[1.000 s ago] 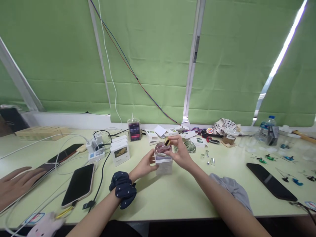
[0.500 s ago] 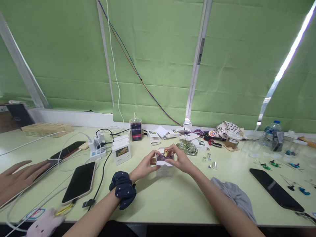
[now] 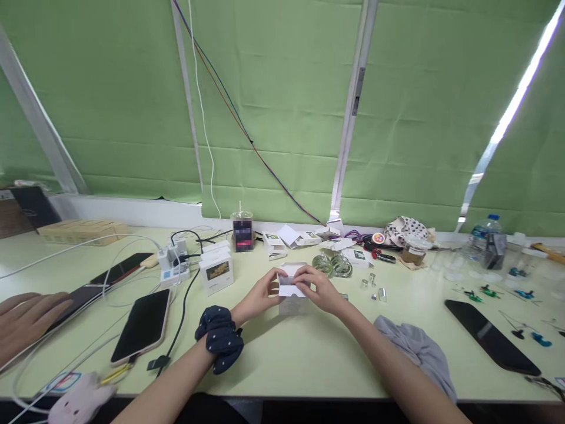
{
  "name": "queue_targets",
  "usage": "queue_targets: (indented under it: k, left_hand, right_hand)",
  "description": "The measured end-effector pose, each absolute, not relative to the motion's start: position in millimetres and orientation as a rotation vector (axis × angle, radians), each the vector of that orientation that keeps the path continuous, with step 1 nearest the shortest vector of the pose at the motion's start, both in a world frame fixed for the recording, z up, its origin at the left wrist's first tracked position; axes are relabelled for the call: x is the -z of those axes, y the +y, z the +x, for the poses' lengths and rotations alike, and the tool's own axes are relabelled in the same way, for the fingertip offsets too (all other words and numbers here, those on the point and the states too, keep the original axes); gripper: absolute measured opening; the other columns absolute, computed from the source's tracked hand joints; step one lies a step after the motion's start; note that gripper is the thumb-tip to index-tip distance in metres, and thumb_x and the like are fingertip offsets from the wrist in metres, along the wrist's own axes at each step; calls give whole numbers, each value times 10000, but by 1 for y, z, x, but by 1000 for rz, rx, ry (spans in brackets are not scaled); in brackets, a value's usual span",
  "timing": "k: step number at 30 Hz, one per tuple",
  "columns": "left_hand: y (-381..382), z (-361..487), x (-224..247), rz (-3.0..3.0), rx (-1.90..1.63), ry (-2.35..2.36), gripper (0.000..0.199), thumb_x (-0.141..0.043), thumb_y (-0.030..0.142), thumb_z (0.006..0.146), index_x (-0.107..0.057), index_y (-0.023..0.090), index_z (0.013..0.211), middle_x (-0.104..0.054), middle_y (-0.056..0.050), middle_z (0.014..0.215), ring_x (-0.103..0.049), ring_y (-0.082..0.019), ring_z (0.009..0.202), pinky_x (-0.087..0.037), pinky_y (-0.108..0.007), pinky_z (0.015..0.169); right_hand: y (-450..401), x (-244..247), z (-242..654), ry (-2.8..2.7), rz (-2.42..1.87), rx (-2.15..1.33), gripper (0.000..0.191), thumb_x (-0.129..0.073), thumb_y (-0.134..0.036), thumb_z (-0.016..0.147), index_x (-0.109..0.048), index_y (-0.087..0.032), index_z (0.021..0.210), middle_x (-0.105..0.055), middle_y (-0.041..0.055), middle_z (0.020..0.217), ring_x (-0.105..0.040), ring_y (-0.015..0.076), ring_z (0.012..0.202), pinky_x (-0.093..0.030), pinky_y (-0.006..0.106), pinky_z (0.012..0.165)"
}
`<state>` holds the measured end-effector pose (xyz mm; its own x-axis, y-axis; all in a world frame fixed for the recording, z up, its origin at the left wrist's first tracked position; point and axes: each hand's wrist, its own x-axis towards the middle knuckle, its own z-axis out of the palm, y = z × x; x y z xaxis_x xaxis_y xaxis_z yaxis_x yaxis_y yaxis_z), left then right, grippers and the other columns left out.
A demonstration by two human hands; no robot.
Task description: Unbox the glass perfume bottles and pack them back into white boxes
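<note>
A small white cardboard box (image 3: 293, 305) stands on the table before me with its top flaps open. My left hand (image 3: 263, 292) grips the box's left side, thumb in front and fingers behind. Over the right side of the opening, my right hand (image 3: 318, 287) is closed, its bent fingertips pressed to the flap and rim; part of the inside is hidden beneath them. Behind the box lie two coiled greenish cables (image 3: 332, 265). Small metal pieces (image 3: 374, 287) lie to the right of my right hand.
White boxes (image 3: 217, 272) stand at left, near a power strip (image 3: 173, 272) with cables. A phone (image 3: 143, 325) lies nearer. Another person's hand (image 3: 33, 321) rests on a dark device at far left. At right are a grey cloth (image 3: 417, 352), a black phone (image 3: 491, 337) and earphones (image 3: 488, 291).
The gold-coloured piece at my right fingertips is out of sight, and the box's inside shows more. My right fingers have shifted to the flap. The other person's hand has moved left.
</note>
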<state>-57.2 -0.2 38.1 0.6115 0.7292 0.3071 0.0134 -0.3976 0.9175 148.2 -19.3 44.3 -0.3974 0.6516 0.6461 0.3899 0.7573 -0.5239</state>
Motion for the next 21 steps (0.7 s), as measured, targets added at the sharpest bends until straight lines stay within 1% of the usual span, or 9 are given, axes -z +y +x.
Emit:
queue_targets:
  k: [2, 4, 6, 8, 10, 13, 16, 18, 21]
  left_hand:
    - [-1, -57, -38, 1824, -916, 595, 390, -667, 272, 767, -448, 241, 1088, -542, -27, 1029, -597, -176, 917, -462, -295, 778]
    - [-2, -56, -38, 1817, -942, 596, 355, -643, 310, 793, -450, 237, 1081, -548, -31, 1020, -592, -173, 908, -462, -283, 761]
    - [-3, -55, -38, 1806, -959, 636, 301, -608, 360, 819, -465, 226, 1048, -559, -24, 967, -586, -166, 866, -455, -266, 723]
    - [-3, -52, -38, 1795, -992, 702, 269, -573, 399, 839, -482, 217, 1016, -561, -7, 899, -573, -155, 810, -443, -253, 690]
    - [-3, -49, -38, 1785, -1038, 760, 251, -544, 414, 854, -490, 212, 993, -569, -2, 878, -563, -150, 796, -436, -247, 684]
    - [-5, -44, -37, 1776, -1087, 817, 230, -530, 400, 863, -475, 212, 984, -581, 8, 839, -557, -143, 767, -426, -235, 659]
    - [-6, -40, -34, 1770, -1123, 874, 226, -522, 385, 864, -448, 222, 1003, -549, 38, 745, -544, -129, 674, -416, -224, 601]
    - [-6, -38, -32, 1759, -1183, 895, 242, -538, 374, 851, -424, 232, 1010, -561, 22, 838, -568, -133, 719, -444, -232, 621]
    - [-5, -37, -30, 1759, -1325, 959, 270, -596, 361, 814, -427, 230, 978, -542, -22, 1027, -589, -159, 887, -493, -265, 706]
  right_hand:
    - [-22, -43, 150, -1998, -790, -378, 184, -507, -280, 894, -671, -213, 940, -606, 80, 971, -576, 191, 909, -471, 336, 805]
    - [-25, -41, 154, -1915, -792, -421, 178, -558, -317, 868, -652, -223, 987, -601, 82, 1027, -565, 204, 998, -467, 353, 859]
    - [-28, -38, 159, -1826, -802, -487, 239, -637, -349, 808, -626, -232, 1016, -588, 82, 1081, -550, 215, 1057, -481, 351, 865]
    - [-28, -34, 162, -1744, -837, -528, 266, -669, -362, 770, -615, -224, 991, -588, 81, 1065, -567, 214, 1020, -511, 330, 803]
    - [-26, -31, 161, -1653, -901, -533, 211, -635, -355, 787, -612, -205, 934, -606, 77, 982, -590, 201, 932, -522, 317, 746]
    - [-22, -28, 156, -1563, -980, -520, 154, -594, -311, 798, -599, -189, 891, -621, 59, 865, -598, 187, 837, -513, 295, 678]
    - [-18, -27, 148, -1550, -1008, -483, 133, -596, -244, 756, -588, -190, 877, -614, 42, 829, -589, 181, 794, -489, 267, 613]
    - [-17, -27, 143, -1502, -1024, -465, 152, -591, -199, 722, -570, -190, 873, -600, 34, 834, -575, 164, 731, -475, 259, 585]
    - [-18, -28, 138, -1398, -1017, -478, 237, -606, -164, 682, -530, -189, 905, -587, 26, 855, -546, 134, 642, -473, 263, 586]
